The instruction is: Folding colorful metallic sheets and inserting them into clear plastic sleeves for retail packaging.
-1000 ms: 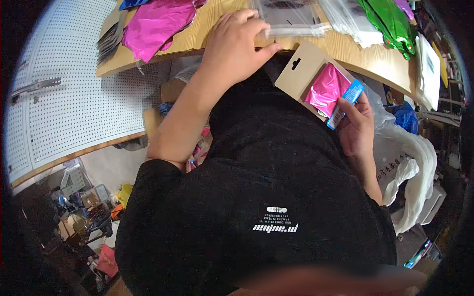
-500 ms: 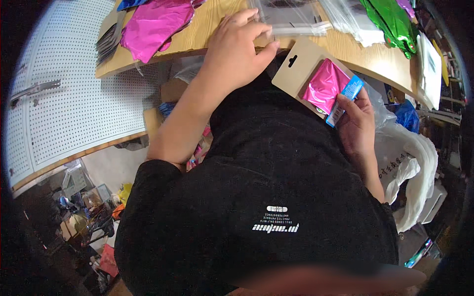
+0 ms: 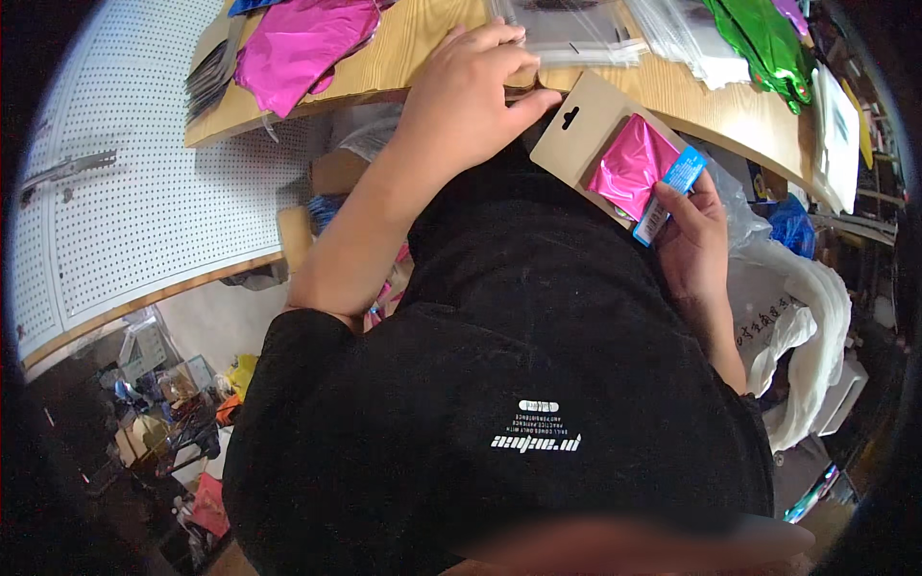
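My right hand (image 3: 693, 235) grips the lower right corner of a brown cardboard hang card (image 3: 567, 144), thumb on top. On the card lies a folded shiny pink foil piece (image 3: 632, 168), with a blue label (image 3: 684, 171) along its end by my thumb. The card is tilted, its slotted end toward the table. Over the table's front edge rests my left hand (image 3: 471, 91), fingers stretched and thumb apart, holding nothing visible. Its fingertips reach the left side of a stack of clear plastic bags (image 3: 567, 38); whether they touch it I cannot tell.
On the wooden table (image 3: 403, 48) lie pink foil sheets (image 3: 303, 48) at left, more clear bags (image 3: 687, 43) and green foil (image 3: 764, 48) at right. A white pegboard (image 3: 173, 173) stands left. A white plastic bag (image 3: 807, 336) hangs at my right.
My left hand has shifted slightly to the right along the table edge, its thumb closer to the card. The right hand and the card have hardly moved.
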A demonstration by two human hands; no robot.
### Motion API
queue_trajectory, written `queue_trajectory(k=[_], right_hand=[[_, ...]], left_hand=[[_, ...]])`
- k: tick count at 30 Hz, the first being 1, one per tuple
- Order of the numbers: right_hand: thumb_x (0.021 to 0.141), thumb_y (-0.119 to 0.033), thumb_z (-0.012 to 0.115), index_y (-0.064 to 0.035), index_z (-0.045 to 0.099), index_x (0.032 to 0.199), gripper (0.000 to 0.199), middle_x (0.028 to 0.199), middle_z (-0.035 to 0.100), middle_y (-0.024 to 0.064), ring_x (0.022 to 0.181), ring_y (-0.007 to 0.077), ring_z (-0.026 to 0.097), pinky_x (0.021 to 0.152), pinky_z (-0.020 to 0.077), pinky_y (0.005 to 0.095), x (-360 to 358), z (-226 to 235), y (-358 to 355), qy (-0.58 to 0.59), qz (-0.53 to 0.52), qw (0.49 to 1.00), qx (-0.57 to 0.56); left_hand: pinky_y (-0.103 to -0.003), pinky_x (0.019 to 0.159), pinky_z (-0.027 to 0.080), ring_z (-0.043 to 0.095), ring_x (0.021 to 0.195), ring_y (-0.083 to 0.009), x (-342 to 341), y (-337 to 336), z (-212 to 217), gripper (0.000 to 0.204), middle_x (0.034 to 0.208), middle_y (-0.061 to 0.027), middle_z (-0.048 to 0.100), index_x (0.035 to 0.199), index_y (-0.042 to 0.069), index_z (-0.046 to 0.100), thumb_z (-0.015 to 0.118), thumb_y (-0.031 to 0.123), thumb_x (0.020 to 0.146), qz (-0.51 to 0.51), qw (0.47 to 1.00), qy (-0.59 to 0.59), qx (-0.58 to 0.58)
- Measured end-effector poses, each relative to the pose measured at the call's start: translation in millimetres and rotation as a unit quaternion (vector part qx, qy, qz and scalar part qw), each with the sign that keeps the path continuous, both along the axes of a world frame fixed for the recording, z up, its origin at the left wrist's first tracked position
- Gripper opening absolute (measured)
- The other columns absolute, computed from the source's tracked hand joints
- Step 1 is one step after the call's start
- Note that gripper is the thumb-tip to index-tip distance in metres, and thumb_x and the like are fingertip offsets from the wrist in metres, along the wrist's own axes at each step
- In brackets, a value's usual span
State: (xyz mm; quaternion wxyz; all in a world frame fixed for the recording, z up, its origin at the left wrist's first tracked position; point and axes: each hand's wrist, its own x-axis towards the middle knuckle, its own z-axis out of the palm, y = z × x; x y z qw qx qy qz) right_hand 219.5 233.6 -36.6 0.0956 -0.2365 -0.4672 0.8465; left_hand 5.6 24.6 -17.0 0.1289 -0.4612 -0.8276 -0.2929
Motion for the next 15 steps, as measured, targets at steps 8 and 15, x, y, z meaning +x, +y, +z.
queue_trajectory(k=[8, 15], right_hand=[[0.100, 0.002, 0.057, -0.0020, 0.057, 0.134, 0.034, 0.125, 0.070, 0.0127, 0.109, 0.0218, 0.071, 0.097, 0.0584, 0.0404, -0.3, -1.4, -1.4, 0.009, -0.030, 0.999, -0.011], [0.100, 0.001, 0.058, -0.0033, 0.058, 0.132, 0.032, 0.122, 0.070, 0.0121, 0.106, 0.0220, 0.071, 0.095, 0.0593, 0.0399, 1.3, -2.1, -1.4, 0.009, -0.045, 0.999, -0.011]], left_hand=[[-0.041, 0.104, 0.052, 0.065, 0.120, -0.0328, -7.9, 0.3, -4.1, 0.027, 0.129, -0.0144, 0.070, 0.106, 0.005, 0.076, 0.078, 0.025, 0.088, 0.008, 1.000, -0.018, 0.010], [-0.040, 0.100, 0.054, 0.068, 0.114, -0.0323, -9.7, 1.0, -2.6, 0.022, 0.124, -0.0150, 0.072, 0.103, 0.004, 0.078, 0.072, 0.022, 0.092, 0.025, 0.999, -0.036, 0.030]])
